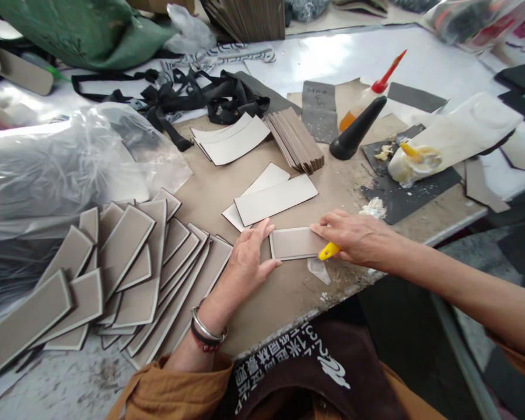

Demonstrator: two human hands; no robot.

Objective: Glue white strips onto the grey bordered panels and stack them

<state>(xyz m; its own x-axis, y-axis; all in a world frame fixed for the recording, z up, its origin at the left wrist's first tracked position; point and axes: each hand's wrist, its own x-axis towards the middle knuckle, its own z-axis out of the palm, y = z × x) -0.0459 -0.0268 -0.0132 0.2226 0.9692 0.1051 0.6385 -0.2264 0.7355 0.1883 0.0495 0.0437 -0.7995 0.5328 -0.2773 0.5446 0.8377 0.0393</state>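
A small grey rectangular piece with a pale glued border (294, 243) lies on the brown work board (210, 192) near the table's front edge. My left hand (245, 265) rests flat beside its left end, fingers stretched out and touching it. My right hand (354, 238) presses on its right end, fingers closed round a yellow-handled tool (329, 251). Just behind lie two loose white-grey strips (273, 198).
Several finished bordered pieces (126, 274) fan out at the left, beside a clear plastic bag (61, 175). Behind are a stack of brown cards (295, 140), white strips (231, 140), black straps (192, 99), a black cone (359, 129), a glue bottle (367, 96) and a glue-smeared white bag (455, 137).
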